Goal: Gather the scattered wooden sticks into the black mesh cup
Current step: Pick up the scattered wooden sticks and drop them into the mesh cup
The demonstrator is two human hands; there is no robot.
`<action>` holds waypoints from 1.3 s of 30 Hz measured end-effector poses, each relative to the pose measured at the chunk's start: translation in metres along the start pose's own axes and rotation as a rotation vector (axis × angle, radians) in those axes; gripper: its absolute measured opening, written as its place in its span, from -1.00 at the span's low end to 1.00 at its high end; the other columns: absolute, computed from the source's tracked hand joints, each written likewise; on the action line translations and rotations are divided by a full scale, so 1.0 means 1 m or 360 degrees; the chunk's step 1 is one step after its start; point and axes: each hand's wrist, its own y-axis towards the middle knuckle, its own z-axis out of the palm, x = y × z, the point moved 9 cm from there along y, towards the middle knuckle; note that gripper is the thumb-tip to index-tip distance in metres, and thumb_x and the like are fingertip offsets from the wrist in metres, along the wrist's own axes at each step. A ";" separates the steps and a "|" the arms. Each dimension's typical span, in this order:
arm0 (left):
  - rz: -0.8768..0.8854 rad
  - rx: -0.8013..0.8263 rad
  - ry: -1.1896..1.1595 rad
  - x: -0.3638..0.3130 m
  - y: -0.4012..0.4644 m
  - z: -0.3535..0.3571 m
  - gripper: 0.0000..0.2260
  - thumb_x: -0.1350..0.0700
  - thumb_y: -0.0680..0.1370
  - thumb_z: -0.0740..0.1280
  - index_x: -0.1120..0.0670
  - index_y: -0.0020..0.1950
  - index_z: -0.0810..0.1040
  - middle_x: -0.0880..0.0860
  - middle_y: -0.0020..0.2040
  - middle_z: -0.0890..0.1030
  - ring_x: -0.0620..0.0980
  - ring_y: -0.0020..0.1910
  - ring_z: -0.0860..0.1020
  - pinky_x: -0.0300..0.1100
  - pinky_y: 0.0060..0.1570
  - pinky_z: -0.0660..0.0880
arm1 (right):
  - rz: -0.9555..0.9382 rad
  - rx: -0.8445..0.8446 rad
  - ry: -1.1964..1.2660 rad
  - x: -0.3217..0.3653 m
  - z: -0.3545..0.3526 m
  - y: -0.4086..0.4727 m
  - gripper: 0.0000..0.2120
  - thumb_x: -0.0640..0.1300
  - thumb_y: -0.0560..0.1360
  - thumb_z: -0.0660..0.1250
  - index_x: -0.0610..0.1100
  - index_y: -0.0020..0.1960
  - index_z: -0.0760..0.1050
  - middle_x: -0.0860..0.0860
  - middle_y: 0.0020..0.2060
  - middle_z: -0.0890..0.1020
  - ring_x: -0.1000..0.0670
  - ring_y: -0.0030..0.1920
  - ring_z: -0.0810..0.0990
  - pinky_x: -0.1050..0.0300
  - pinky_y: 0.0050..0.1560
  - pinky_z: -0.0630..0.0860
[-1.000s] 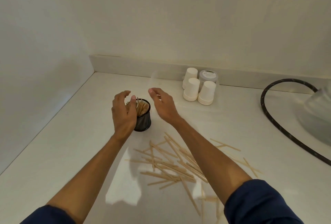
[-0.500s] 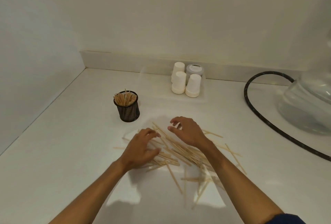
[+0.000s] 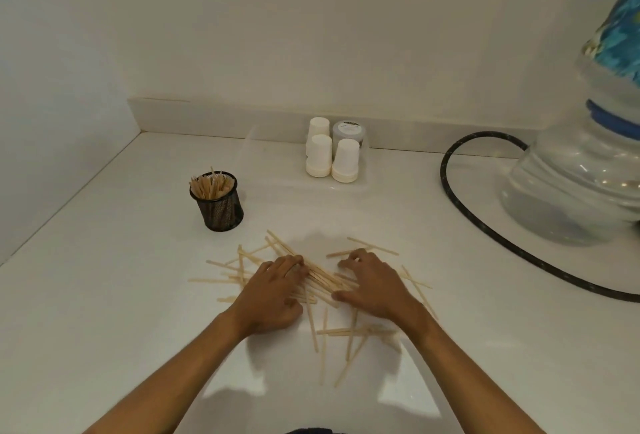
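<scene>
The black mesh cup (image 3: 221, 209) stands upright on the white counter, left of centre, with several wooden sticks standing in it. Nearer to me lies a loose pile of scattered wooden sticks (image 3: 322, 281). My left hand (image 3: 272, 293) rests palm down on the left side of the pile, its fingers lying over the sticks. My right hand (image 3: 372, 284) rests on the right side, fingers spread across sticks and thumb pointing left. Neither hand has lifted a stick. More sticks (image 3: 346, 340) lie between my wrists.
Three upturned white paper cups (image 3: 332, 156) and a grey-lidded jar (image 3: 349, 132) stand by the back wall. A black hose (image 3: 485, 232) curves across the right side beside a large clear water bottle (image 3: 581, 184). Walls close off the left and back.
A second ago both hands were at the cup's rim; they have come down onto the pile. In the last half second they settled flatter on the sticks, closer together.
</scene>
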 end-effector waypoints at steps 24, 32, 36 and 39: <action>0.0122 -0.0361 0.0069 -0.006 0.012 -0.030 -0.92 0.25 0.44 0.49 0.19 -0.07 0.68 0.11 -0.11 0.63 0.09 -0.23 0.61 -0.10 -0.24 0.57 | -0.0347 -0.0247 -0.0082 0.036 -0.007 0.014 -0.74 -0.09 0.64 0.18 -0.09 0.20 0.60 0.02 0.09 0.63 -0.03 0.09 0.54 0.04 0.05 0.48; -0.0082 -0.0293 -0.0131 0.016 0.017 -0.025 -0.85 0.21 0.63 0.23 0.21 0.07 0.58 0.11 0.04 0.57 0.08 0.00 0.52 -0.08 -0.01 0.45 | -0.0402 -0.0325 -0.0163 0.028 -0.026 0.007 -0.75 -0.13 0.65 0.14 -0.11 0.09 0.59 -0.02 -0.04 0.65 -0.03 0.02 0.51 0.00 -0.05 0.48; -0.0236 -0.0320 -0.0211 0.028 0.015 -0.034 -0.88 0.22 0.62 0.19 0.13 -0.02 0.51 0.05 -0.10 0.55 0.06 -0.12 0.47 -0.09 -0.10 0.38 | -0.0352 -0.0509 0.0088 0.009 -0.045 0.003 -0.80 -0.14 0.64 0.19 -0.09 0.09 0.59 0.05 -0.10 0.65 0.00 -0.04 0.55 0.09 -0.07 0.47; -0.0300 -0.0310 -0.0228 0.032 0.018 -0.040 -0.88 0.20 0.64 0.13 0.11 -0.02 0.45 0.06 -0.18 0.53 0.07 -0.20 0.45 -0.04 -0.15 0.37 | -0.0220 -0.0524 0.0637 -0.005 -0.050 0.007 -0.83 -0.17 0.62 0.24 -0.07 0.09 0.59 0.12 -0.17 0.65 0.14 -0.13 0.58 0.26 -0.08 0.48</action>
